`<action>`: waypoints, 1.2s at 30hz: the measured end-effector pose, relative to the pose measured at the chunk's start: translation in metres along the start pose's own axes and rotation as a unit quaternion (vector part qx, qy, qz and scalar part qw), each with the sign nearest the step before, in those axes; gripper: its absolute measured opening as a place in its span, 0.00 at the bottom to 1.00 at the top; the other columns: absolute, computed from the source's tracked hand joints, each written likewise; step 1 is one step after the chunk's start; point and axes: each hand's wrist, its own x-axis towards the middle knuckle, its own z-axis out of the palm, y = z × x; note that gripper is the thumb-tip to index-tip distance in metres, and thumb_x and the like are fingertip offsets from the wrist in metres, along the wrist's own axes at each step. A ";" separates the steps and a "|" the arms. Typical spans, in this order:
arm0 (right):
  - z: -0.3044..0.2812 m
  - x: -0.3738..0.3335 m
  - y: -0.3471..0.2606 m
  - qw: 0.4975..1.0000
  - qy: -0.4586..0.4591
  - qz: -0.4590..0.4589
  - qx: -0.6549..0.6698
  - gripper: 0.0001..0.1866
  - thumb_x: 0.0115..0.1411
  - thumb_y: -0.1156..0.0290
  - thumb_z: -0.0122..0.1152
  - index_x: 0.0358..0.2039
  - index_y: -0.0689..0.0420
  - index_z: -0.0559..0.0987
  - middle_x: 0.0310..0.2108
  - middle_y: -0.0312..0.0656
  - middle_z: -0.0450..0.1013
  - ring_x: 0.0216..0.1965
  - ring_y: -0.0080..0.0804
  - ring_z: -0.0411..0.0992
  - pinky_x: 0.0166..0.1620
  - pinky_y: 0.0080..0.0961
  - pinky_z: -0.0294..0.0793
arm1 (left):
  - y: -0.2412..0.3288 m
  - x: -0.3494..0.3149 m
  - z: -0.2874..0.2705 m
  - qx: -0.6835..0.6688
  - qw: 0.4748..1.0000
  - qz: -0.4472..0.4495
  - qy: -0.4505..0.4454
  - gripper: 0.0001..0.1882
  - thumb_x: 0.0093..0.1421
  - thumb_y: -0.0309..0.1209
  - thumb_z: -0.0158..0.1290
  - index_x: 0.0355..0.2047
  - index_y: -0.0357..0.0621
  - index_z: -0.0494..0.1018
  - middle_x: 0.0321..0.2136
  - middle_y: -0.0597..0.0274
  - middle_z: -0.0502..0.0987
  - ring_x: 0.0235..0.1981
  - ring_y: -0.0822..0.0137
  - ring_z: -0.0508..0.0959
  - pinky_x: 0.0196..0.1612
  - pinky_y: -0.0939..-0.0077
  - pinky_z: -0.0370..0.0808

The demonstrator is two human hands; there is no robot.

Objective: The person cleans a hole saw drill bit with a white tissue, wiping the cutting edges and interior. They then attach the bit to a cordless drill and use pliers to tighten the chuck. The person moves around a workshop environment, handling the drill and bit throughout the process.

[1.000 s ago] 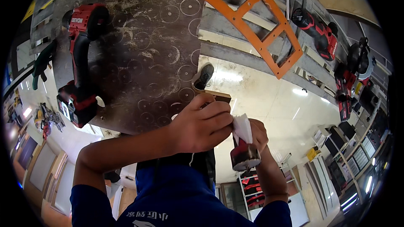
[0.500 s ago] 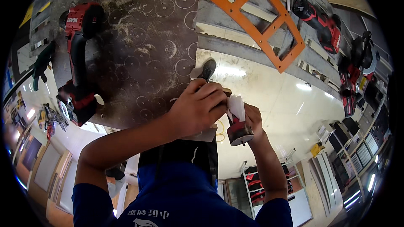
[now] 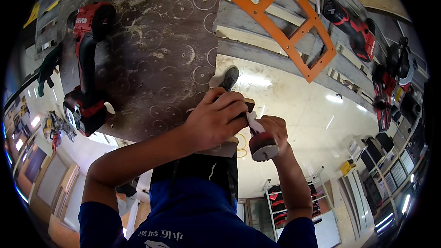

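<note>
My right hand point(image 3: 275, 131) is closed round a hole saw point(image 3: 264, 147), a dark red and black cup with a toothed rim. A crumpled white tissue point(image 3: 253, 122) sits between the hole saw and my left fingers. My left hand point(image 3: 219, 115) is closed, its fingers bent and pressed together, the tips beside the tissue. What those fingers grip is hidden. A brown wooden end point(image 3: 250, 104) shows just past my left fingers, and a wooden edge point(image 3: 226, 148) lies below that hand.
A dark board point(image 3: 151, 64) with many circular cuts and sawdust spreads at the left, bearing a red and black cordless drill point(image 3: 86, 64). An orange template frame point(image 3: 294, 32) lies over grey slats at the far right, near a second power tool point(image 3: 351, 30) and a circular saw point(image 3: 398, 69).
The hole saw has tilted so its toothed face shows more. The tissue looks more crumpled, and my right hand has shifted slightly. My left hand stays nearly in place.
</note>
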 end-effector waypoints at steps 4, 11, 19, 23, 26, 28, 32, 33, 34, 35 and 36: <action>0.004 0.002 0.007 1.000 0.027 -0.016 0.000 0.19 0.38 0.75 0.69 0.33 0.65 0.75 0.22 0.42 0.70 0.18 0.35 0.69 0.19 0.29 0.65 | 0.001 0.001 0.004 -0.004 1.000 0.001 0.028 0.10 0.42 0.29 0.61 0.28 0.47 0.78 0.41 0.63 0.74 0.52 0.60 0.73 0.52 0.56 0.67; -0.016 -0.003 -0.003 0.998 0.038 -0.042 -0.004 0.16 0.39 0.76 0.70 0.30 0.65 0.75 0.25 0.46 0.73 0.20 0.39 0.74 0.21 0.30 0.71 | 0.016 0.012 -0.009 -0.045 0.997 0.032 0.052 0.12 0.38 0.27 0.62 0.28 0.45 0.78 0.41 0.61 0.75 0.52 0.59 0.73 0.52 0.57 0.67; 0.008 -0.003 0.019 0.994 0.048 -0.071 -0.068 0.21 0.41 0.70 0.71 0.35 0.66 0.75 0.24 0.43 0.72 0.18 0.36 0.70 0.19 0.28 0.66 | -0.001 0.021 -0.009 0.050 0.998 0.027 -0.029 0.08 0.44 0.30 0.56 0.26 0.43 0.78 0.37 0.65 0.73 0.49 0.64 0.71 0.52 0.61 0.66; -0.004 -0.003 0.004 0.994 0.037 -0.083 -0.054 0.21 0.43 0.71 0.73 0.34 0.67 0.75 0.24 0.44 0.72 0.19 0.36 0.72 0.20 0.29 0.70 | 0.010 0.019 -0.009 0.002 0.999 0.041 -0.006 0.08 0.45 0.31 0.58 0.27 0.45 0.78 0.38 0.65 0.73 0.49 0.65 0.72 0.54 0.60 0.66; -0.011 -0.001 -0.020 0.991 0.082 -0.085 -0.056 0.18 0.43 0.73 0.74 0.33 0.66 0.77 0.22 0.41 0.73 0.19 0.35 0.72 0.20 0.28 0.69 | 0.018 0.015 -0.013 -0.027 0.999 0.030 -0.019 0.08 0.45 0.30 0.59 0.27 0.44 0.79 0.38 0.65 0.74 0.50 0.64 0.73 0.54 0.58 0.66; 0.008 -0.027 0.011 0.998 0.000 -0.009 -0.061 0.18 0.42 0.76 0.73 0.34 0.65 0.77 0.21 0.40 0.72 0.19 0.35 0.72 0.19 0.28 0.68 | 0.007 0.011 -0.001 0.004 0.997 -0.008 -0.080 0.09 0.44 0.30 0.61 0.29 0.45 0.79 0.40 0.64 0.75 0.52 0.62 0.73 0.55 0.55 0.64; 0.010 -0.003 -0.005 0.996 0.051 -0.016 -0.077 0.22 0.44 0.72 0.71 0.39 0.69 0.77 0.22 0.39 0.72 0.18 0.32 0.72 0.19 0.26 0.68 | 0.006 0.009 -0.003 0.008 0.998 0.012 -0.061 0.09 0.44 0.31 0.61 0.29 0.50 0.80 0.39 0.66 0.75 0.51 0.62 0.73 0.54 0.56 0.65; 0.003 0.001 -0.004 0.998 0.010 -0.015 -0.058 0.23 0.42 0.73 0.72 0.39 0.70 0.77 0.22 0.40 0.73 0.19 0.32 0.74 0.20 0.25 0.70 | 0.007 0.006 -0.006 0.012 0.998 0.014 -0.059 0.09 0.44 0.31 0.60 0.29 0.49 0.80 0.39 0.67 0.75 0.51 0.63 0.73 0.54 0.57 0.65; 0.001 0.005 -0.010 0.999 0.011 0.001 -0.053 0.23 0.42 0.74 0.73 0.39 0.70 0.78 0.23 0.41 0.74 0.21 0.33 0.75 0.21 0.25 0.72 | 0.008 0.005 -0.009 0.016 0.998 0.017 -0.057 0.09 0.45 0.31 0.60 0.29 0.49 0.80 0.39 0.67 0.75 0.51 0.64 0.73 0.54 0.57 0.66; 0.004 0.002 -0.011 0.999 0.019 0.009 -0.027 0.23 0.43 0.75 0.72 0.40 0.70 0.78 0.23 0.42 0.74 0.20 0.33 0.75 0.21 0.25 0.72 | 0.005 0.008 -0.012 0.024 0.998 0.024 -0.050 0.08 0.45 0.31 0.59 0.29 0.49 0.80 0.39 0.68 0.75 0.51 0.65 0.72 0.53 0.58 0.66; 0.006 0.000 -0.014 0.999 0.027 0.018 0.000 0.23 0.43 0.75 0.72 0.41 0.69 0.78 0.23 0.42 0.74 0.20 0.33 0.75 0.22 0.26 0.72 | 0.005 0.009 -0.013 0.023 0.998 0.023 -0.045 0.08 0.45 0.31 0.59 0.29 0.49 0.80 0.39 0.68 0.75 0.51 0.64 0.72 0.54 0.57 0.66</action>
